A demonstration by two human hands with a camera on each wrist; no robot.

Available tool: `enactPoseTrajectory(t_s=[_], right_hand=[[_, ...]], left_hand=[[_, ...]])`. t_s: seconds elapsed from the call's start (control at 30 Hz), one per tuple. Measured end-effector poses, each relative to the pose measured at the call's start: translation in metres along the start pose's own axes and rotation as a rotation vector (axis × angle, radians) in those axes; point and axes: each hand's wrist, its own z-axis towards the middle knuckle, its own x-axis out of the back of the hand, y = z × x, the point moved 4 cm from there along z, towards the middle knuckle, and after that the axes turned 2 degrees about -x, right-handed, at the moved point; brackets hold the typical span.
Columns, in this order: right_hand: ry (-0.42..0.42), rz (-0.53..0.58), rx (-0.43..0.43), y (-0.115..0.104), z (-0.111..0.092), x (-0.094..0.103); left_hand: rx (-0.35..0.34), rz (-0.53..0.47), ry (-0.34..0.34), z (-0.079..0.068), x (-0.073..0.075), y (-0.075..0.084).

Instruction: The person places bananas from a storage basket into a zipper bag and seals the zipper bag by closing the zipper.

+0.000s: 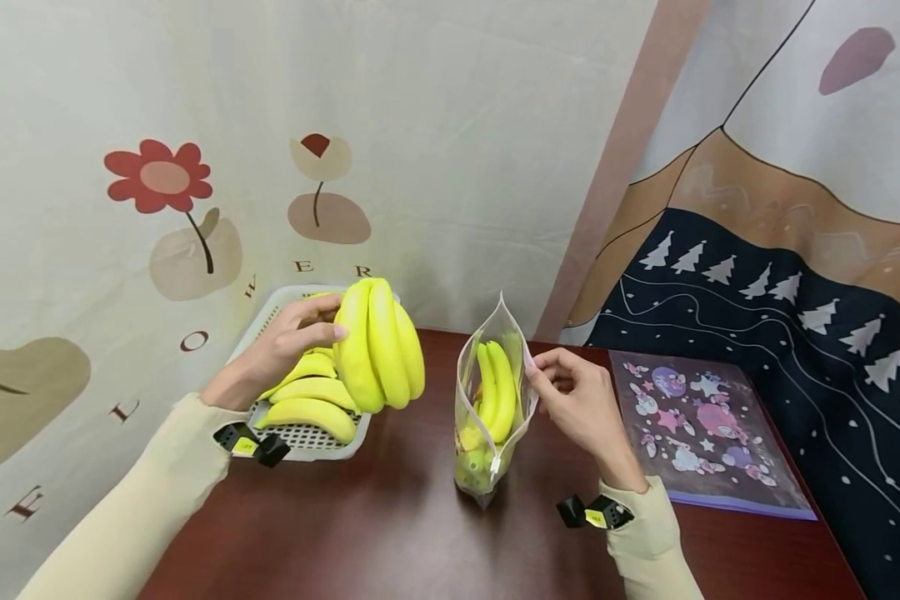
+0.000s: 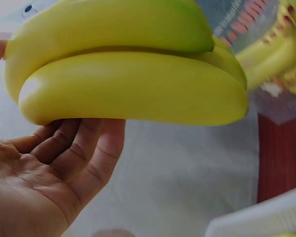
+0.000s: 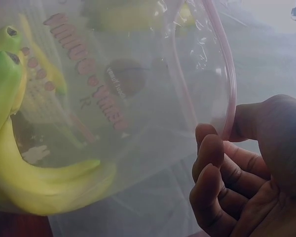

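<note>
One banana bunch (image 1: 381,346): raised near the white basket's (image 1: 322,452) right side, gripped in our left hand (image 1: 285,336).
Clear bag (image 1: 501,321): standing open on the table (image 1: 412,533), bananas (image 1: 497,392) inside; our right hand (image 1: 579,402) pinches its rim.
Basket: more bananas (image 1: 307,414).
Patterned pouch (image 1: 708,429): flat, farther right.

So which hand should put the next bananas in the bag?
Probably the left hand: it holds a bunch of bananas near the open bag, while the right hand pinches the bag's rim.
</note>
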Motion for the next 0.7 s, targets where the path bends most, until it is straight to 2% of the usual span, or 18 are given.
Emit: enactPoseTrajectory(t_s=[0.2,0.33,0.53,0.7], right_hand=[[0.012,0.009,0.008,0.000,0.000,-0.002],[0.006,0.022,0.023,-0.001,0.001,-0.006],[0.012,0.028,0.034,-0.003,0.002,-0.008],[-0.003,0.026,0.032,-0.004,0.002,-0.008]], left_hand=[[-0.093,-0.209,-0.047,0.013,-0.014,0.021],[-0.139,-0.305,-0.045,0.019,-0.020,0.036],[-0.208,-0.352,0.008,0.028,-0.031,0.057],[-0.224,-0.363,0.014,0.038,-0.044,0.062]])
